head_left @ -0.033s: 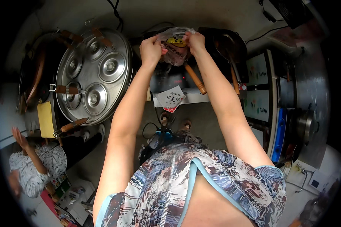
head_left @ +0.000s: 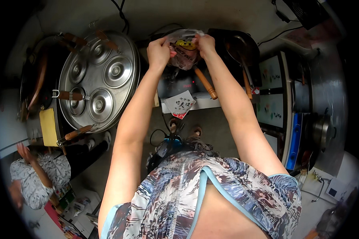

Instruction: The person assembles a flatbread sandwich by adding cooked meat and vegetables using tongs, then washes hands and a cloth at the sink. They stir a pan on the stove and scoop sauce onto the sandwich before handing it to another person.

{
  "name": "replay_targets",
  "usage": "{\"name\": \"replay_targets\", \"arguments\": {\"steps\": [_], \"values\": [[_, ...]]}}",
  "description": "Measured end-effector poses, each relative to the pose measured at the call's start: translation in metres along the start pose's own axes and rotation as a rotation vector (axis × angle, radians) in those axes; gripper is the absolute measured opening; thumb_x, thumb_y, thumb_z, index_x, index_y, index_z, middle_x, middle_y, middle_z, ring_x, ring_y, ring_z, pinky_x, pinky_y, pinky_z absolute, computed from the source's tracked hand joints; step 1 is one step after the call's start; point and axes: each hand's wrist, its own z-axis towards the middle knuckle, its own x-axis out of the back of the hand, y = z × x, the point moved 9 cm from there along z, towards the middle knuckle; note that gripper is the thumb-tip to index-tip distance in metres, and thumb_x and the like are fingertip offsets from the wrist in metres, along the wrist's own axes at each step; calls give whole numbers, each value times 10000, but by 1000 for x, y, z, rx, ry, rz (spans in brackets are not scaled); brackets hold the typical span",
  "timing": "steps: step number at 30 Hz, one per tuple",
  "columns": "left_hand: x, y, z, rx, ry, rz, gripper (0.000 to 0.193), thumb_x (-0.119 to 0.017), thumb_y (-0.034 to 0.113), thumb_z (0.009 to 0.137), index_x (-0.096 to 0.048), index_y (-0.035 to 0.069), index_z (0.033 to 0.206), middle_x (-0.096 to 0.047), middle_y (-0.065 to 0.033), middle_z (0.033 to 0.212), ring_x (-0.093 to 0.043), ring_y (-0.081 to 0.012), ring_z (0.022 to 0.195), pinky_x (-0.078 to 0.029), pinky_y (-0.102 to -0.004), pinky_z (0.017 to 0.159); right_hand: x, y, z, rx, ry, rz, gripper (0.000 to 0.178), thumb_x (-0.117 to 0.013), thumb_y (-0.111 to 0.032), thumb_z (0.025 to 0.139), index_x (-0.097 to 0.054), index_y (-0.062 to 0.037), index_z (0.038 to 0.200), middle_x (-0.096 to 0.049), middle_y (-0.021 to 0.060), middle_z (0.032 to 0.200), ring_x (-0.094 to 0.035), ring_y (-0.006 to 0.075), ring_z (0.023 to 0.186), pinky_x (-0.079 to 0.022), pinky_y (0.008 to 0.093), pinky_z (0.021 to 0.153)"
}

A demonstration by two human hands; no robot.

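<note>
Both my arms reach forward to a clear plastic bag (head_left: 184,59) printed with a yellow cartoon face. My left hand (head_left: 158,52) pinches the bag's left edge, and my right hand (head_left: 206,44) grips its upper right edge. Whether anything lies inside the bag, I cannot make out. Under and behind it is dark cookware, mostly hidden; a wooden handle (head_left: 205,83) sticks out toward me below my right hand. A white paper packet (head_left: 180,102) with dark lettering and a red corner lies on the front edge of the black cooktop (head_left: 179,81), where small red lights glow.
Left of my arm stands a large round metal pan (head_left: 92,84) with several small lids and wooden-handled clips. A dark pan (head_left: 239,49) is at the right, beside a glass-fronted cabinet (head_left: 272,107). At far left, a person in a patterned top (head_left: 38,175) raises a hand. Cables hang behind.
The other person's raised hand has shifted slightly to the right and down. My hands keep their hold on the plastic bag, almost unmoved.
</note>
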Motion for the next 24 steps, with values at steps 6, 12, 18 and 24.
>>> {"name": "replay_targets", "arguments": {"steps": [6, 12, 18, 24], "values": [[-12, 14, 18, -27, -90, -66, 219, -527, 86, 924, -673, -44, 1023, -662, -105, 687, -659, -149, 558, -514, -254, 515, 0, 4, -13, -58, 32, -61, 154, -567, -16, 820, -661, 20, 937, -649, 101, 809, -537, 140, 609, -372, 260, 496], [-30, 39, 29, -80, -179, -152, 228, -549, 110, 926, -659, -62, 1029, -658, -104, 718, -642, -141, 578, -519, -245, 526, -3, -29, -25, 143, -110, -158, 329, -662, -297, 852, -659, 15, 955, -654, 99, 860, -560, 162, 709, -452, 284, 663], [-22, 50, 39, -72, -179, -192, 270, -584, 165, 932, -644, -67, 1057, -662, -100, 748, -630, -133, 591, -519, -240, 537, -37, -86, -147, 653, 124, -965, 478, -731, -399, 761, -528, -13, 957, -563, 155, 978, -562, 336, 926, -471, 418, 752], [-21, 66, 49, -113, -254, -98, 257, -558, 141, 929, -644, -62, 1060, -659, -93, 743, -628, -129, 592, -518, -231, 541, -22, -96, -129, 738, 134, -754, 146, -648, -165, 813, -608, -31, 855, -625, 170, 822, -608, 378, 764, -473, 431, 654]]}}
